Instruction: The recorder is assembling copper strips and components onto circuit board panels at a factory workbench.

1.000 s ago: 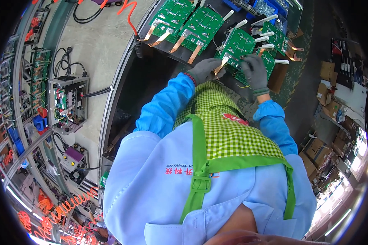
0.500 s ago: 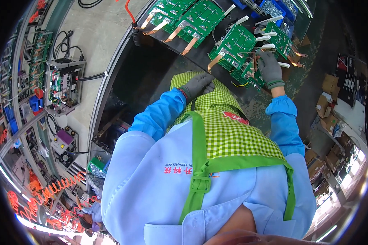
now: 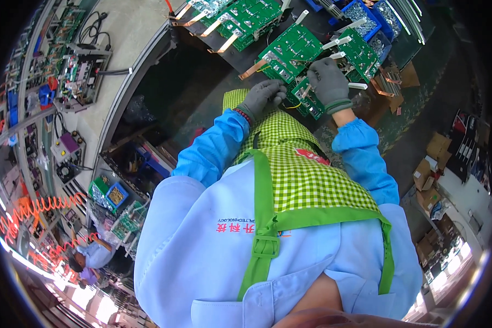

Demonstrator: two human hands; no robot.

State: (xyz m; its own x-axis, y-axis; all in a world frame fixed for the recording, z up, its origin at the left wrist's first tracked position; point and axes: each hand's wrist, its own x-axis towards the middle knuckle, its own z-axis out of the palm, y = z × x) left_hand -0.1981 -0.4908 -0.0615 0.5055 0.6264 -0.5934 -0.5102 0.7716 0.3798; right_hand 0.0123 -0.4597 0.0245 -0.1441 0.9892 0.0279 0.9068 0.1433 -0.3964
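Observation:
Both my hands wear grey gloves. A small green circuit board (image 3: 303, 101) with a yellow wire lies just beyond my green checked apron (image 3: 306, 175). My left hand (image 3: 261, 99) curls its fingers onto the board's near left edge. From above, my right hand (image 3: 328, 81) grips the board's far right side. Larger green circuit boards (image 3: 290, 49) with copper tabs and white posts lie in a row beyond, touching the small one.
Blue bins of small parts (image 3: 363, 11) stand behind the boards. A pale bench (image 3: 131, 33) at the left carries an open electronic unit (image 3: 82, 71) and cables. Cardboard boxes (image 3: 437, 150) sit at the right. Another person (image 3: 90, 254) and an orange coiled hose (image 3: 33, 210) are at lower left.
My left hand has risen from the apron to the small board's edge. My right hand has stayed on the boards, settling lower onto the small one.

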